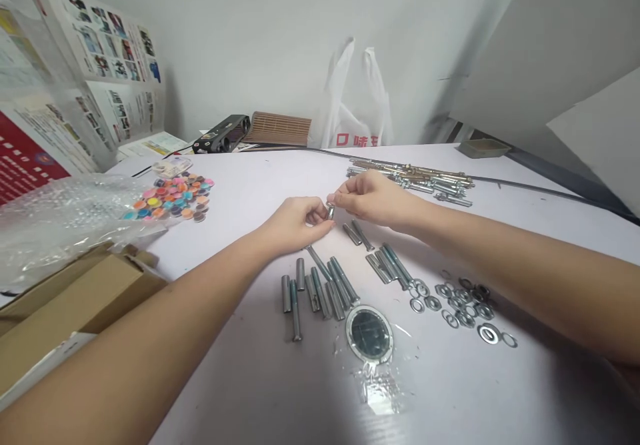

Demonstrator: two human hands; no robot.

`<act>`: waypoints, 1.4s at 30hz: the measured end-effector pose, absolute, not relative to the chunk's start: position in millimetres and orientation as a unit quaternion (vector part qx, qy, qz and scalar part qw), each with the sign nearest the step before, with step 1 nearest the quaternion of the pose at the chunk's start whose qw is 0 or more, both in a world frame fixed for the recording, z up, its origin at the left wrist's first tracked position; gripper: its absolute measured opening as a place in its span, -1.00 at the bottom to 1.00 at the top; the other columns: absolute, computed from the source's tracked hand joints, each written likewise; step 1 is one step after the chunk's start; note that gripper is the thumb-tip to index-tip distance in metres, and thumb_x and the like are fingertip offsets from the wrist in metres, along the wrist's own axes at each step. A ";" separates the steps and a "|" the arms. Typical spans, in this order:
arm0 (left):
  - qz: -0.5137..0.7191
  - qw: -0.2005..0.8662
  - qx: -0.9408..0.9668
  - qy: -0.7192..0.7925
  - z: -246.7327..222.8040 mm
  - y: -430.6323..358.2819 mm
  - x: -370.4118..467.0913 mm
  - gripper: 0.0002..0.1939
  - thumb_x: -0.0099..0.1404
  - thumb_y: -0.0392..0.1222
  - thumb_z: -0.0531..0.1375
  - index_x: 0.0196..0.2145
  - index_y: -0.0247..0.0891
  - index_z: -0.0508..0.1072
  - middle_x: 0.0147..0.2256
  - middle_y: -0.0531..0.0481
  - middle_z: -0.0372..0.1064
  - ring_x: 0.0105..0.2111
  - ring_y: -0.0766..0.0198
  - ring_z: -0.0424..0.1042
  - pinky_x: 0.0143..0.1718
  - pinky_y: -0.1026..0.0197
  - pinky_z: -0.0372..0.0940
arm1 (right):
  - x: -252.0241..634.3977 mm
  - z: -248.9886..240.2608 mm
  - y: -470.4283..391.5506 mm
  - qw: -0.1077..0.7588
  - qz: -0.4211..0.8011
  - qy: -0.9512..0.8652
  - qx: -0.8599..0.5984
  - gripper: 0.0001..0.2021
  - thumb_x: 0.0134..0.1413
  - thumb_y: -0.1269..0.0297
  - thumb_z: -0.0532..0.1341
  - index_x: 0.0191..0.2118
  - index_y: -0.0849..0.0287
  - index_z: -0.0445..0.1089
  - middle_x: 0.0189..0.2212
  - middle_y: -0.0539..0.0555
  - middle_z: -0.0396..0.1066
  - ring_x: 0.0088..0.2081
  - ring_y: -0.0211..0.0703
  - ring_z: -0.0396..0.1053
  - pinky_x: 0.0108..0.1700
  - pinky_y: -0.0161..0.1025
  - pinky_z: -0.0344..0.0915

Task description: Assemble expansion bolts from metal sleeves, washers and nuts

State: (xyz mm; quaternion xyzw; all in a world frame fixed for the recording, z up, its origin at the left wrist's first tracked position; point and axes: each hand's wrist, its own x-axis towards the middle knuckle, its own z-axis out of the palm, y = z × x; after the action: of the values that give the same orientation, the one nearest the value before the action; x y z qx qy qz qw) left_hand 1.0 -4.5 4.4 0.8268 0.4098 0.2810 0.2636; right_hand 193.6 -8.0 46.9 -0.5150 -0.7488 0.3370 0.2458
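Note:
My left hand (299, 225) is closed, thumb and fingers pinching a small shiny metal sleeve (331, 212) held upright over the table. Fingertips of my right hand (373, 198) are pressed together at the sleeve's top end; whether they grip a separate small part there is hidden. Below the hands lie loose metal sleeves (301, 274) and flared-end bolts (345, 279), with a few more sleeves (352, 234) close under my right hand. Several washers and nuts (465, 303) are scattered beneath my right forearm. Further back is a pile of assembled anchor bolts (415, 177).
Colourful small discs (175, 195) lie at the left by clear plastic wrap (60, 231) and a cardboard box (85, 305). A round dark disc (370, 333) in plastic lies in front. Behind stand a white plastic bag (357, 105), a black device (223, 134) and a shallow tray (484, 148).

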 end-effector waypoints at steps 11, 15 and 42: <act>0.269 0.279 0.809 0.442 8.0 -6.0 2.4 -0.79 0.14 -0.09 0.26 -0.46 -0.28 0.40 -0.48 0.03 0.41 -0.45 0.30 0.34 -0.37 0.23 0.24 | 228.0 73.2 -47.5 0.178 0.219 -0.799 -0.531 -0.68 0.13 0.03 0.18 -0.33 0.21 0.47 -0.63 -0.04 0.26 -0.60 -0.34 0.09 -0.49 -0.27 0.03; 0.264 0.294 0.800 0.451 9.7 -7.0 3.4 -0.81 0.13 -0.11 0.26 -0.47 -0.28 0.39 -0.49 0.03 0.39 -0.46 0.30 0.33 -0.38 0.22 0.23 | 269.5 65.2 -84.3 0.009 0.320 -0.791 -0.522 -0.69 0.19 0.06 0.12 -0.43 0.16 0.41 -0.63 -0.05 0.28 -0.61 -0.34 0.09 -0.56 -0.31 0.04; 0.268 0.327 0.794 0.436 4.5 -4.2 0.1 -0.81 0.13 -0.09 0.25 -0.44 -0.27 0.42 -0.45 -0.01 0.40 -0.43 0.27 0.36 -0.38 0.20 0.25 | 276.2 57.7 -89.2 -0.015 0.452 -0.725 -0.520 -0.80 0.17 0.15 0.14 -0.39 0.14 0.33 -0.55 -0.06 0.19 -0.55 -0.31 0.01 -0.52 -0.29 0.00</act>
State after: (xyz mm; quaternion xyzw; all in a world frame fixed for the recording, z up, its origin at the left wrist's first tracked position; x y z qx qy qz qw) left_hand 0.1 -4.2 4.5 0.7943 0.4365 0.2676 0.3271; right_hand 276.2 -89.2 57.7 -0.5195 -0.7253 0.4515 -0.0147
